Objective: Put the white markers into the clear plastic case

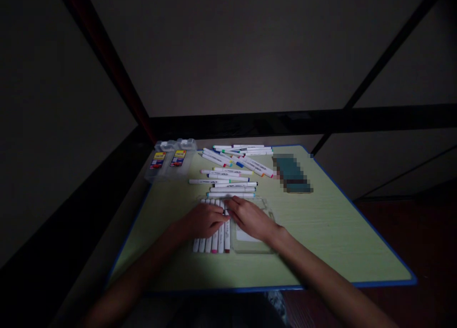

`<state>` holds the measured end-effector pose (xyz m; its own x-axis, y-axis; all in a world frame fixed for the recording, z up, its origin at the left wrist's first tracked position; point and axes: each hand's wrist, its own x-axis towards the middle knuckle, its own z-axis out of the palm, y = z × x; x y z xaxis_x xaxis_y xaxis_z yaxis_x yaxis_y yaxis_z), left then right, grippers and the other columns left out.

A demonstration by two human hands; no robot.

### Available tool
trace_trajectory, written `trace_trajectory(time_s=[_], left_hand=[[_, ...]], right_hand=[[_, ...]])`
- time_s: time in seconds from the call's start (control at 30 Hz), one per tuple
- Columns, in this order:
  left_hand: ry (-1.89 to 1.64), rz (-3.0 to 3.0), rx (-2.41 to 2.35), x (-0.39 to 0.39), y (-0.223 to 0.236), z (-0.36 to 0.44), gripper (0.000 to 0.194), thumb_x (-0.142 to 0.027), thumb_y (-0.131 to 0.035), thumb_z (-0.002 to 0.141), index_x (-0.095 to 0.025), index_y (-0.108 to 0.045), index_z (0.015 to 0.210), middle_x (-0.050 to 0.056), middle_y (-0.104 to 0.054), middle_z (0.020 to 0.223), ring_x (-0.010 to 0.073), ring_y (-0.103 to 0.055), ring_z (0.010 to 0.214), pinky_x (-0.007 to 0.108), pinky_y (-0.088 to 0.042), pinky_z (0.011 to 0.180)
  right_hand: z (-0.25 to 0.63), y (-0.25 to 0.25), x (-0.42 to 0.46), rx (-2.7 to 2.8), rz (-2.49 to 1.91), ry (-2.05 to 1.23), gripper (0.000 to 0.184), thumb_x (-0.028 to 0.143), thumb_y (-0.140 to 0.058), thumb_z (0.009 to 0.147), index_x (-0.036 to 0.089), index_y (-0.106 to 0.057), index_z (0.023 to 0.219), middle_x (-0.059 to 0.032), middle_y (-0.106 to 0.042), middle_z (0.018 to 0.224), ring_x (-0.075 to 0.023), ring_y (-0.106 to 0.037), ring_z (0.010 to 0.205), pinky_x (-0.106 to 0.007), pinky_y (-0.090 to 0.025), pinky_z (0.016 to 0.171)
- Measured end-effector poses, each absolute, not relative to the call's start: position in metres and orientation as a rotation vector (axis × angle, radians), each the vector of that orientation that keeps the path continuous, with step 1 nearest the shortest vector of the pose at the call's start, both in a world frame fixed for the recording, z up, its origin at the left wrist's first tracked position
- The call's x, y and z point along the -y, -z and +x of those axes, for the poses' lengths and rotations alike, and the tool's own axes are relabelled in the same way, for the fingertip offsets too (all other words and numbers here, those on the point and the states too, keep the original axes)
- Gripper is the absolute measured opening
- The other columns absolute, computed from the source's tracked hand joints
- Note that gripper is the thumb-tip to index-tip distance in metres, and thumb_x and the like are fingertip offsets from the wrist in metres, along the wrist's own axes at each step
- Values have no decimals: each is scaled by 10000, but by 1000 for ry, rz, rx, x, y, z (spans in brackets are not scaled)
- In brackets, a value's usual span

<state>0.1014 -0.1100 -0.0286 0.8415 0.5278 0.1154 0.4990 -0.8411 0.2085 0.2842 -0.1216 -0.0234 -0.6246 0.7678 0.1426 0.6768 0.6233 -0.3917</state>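
White markers (221, 237) lie side by side in the left part of a clear plastic case (250, 248); one has a pink end and the rightmost a brown end. My left hand (205, 220) rests over the row, its thumb and fingers drawn together on the upper part of the brown-ended marker (227, 237). From the right, my right hand (250, 217) reaches across the case, with bent fingers closed at the top of that same marker. The fingertips nearly meet and partly hide what they grip. A white label (246, 235) shows under my right hand.
Several loose white markers (232, 189) with coloured ends lie beyond the case, some piled near the far edge. Two clear plastic boxes (173, 171) with yellow-and-blue labels stand at the back left. A blurred teal, phone-like object (293, 173) lies right on the blue-edged green table (328, 242).
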Motion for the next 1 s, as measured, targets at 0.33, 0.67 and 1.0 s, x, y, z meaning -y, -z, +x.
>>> trace_trajectory(time_s=[0.33, 0.67, 1.0], left_hand=[[-658, 2598, -994, 84, 1, 119, 240, -171, -422, 820, -119, -655, 848, 52, -636, 724, 114, -561, 684, 211, -395, 631], [-813, 2445, -1052, 41, -19, 123, 257, -244, -458, 797, -93, -664, 833, 78, -667, 806, 131, -572, 710, 233, -413, 629], [-830, 2256, -1062, 33, -33, 123, 280, -273, -463, 766, -96, -671, 828, 83, -673, 856, 150, -594, 794, 239, -448, 675]], right_hand=[[370, 3, 42, 2108, -1819, -128, 229, 169, -434, 793, 128, -615, 928, -102, -643, 875, -182, -578, 761, -254, -381, 659], [409, 46, 28, 1845, -2224, -35, 253, 323, -528, 754, 191, -651, 931, -153, -500, 1067, -308, -432, 1001, -437, -346, 747], [394, 57, 30, 1815, -2220, 17, 229, 306, -483, 779, 192, -660, 870, -132, -472, 1047, -302, -376, 1002, -467, -315, 766]])
